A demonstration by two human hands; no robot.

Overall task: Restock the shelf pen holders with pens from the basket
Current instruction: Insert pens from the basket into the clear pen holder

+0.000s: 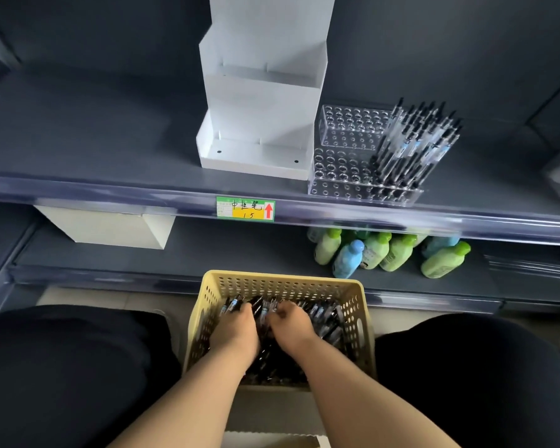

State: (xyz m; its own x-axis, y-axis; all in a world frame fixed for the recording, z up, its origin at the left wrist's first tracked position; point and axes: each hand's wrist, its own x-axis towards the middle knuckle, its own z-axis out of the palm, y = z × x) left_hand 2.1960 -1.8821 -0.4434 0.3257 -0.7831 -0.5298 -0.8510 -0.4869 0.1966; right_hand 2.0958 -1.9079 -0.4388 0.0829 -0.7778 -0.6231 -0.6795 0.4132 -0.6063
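Observation:
A yellow perforated basket [282, 281] sits low in front of me, between my knees, full of black pens [328, 321]. Both hands are down inside it. My left hand [235, 331] has its fingers curled into the pens at the basket's left. My right hand [291, 323] is curled around pens near the middle. On the shelf above stands a clear tiered pen holder [346, 150] with many round holes. Its right side holds several upright pens [414, 147]; its left holes stand bare.
A white stepped cardboard display [259, 101] stands left of the clear holder. A green and yellow price tag [245, 209] is on the shelf edge. Green and blue bottles [388, 252] and a white box [110, 226] sit on the lower shelf.

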